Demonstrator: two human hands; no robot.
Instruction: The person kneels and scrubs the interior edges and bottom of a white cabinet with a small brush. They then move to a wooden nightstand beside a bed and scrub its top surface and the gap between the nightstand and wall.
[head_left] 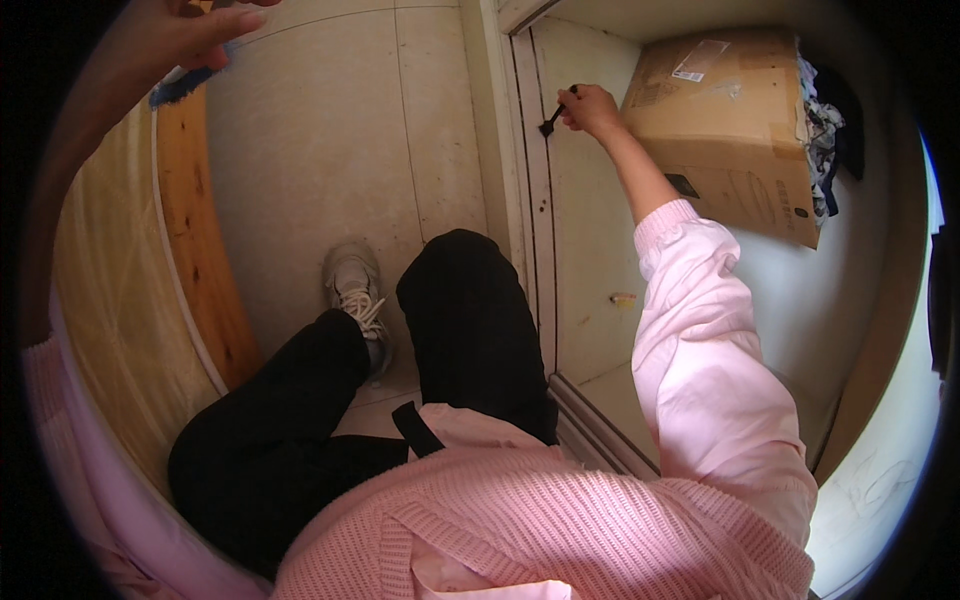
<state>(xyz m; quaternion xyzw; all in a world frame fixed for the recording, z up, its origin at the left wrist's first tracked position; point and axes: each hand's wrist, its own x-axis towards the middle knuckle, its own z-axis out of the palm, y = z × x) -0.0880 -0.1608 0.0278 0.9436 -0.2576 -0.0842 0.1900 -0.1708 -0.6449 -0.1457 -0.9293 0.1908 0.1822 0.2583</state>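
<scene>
My right hand (592, 108) is closed around the handle of a small black brush (547, 128). The dark bristle end touches or hovers just over the grooved sliding-door track (541, 180) along the cabinet's lower edge. Up at the top left, my left hand (215, 38) is raised with its fingers stretched out, partly cut off by the picture's edge. Just below it shows a fuzzy blue thing (190, 88), perhaps a cloth, partly covered by the hand. They look apart, though contact is hard to judge.
Inside the cabinet, right of my hand, stands a cardboard box (715, 130) stuffed with clothes (825, 135). A small object (622, 298) lies on the cabinet floor (590, 240). A wooden bed edge (195, 220) runs along the left. My shoe (355, 290) rests on the tiled floor (310, 130).
</scene>
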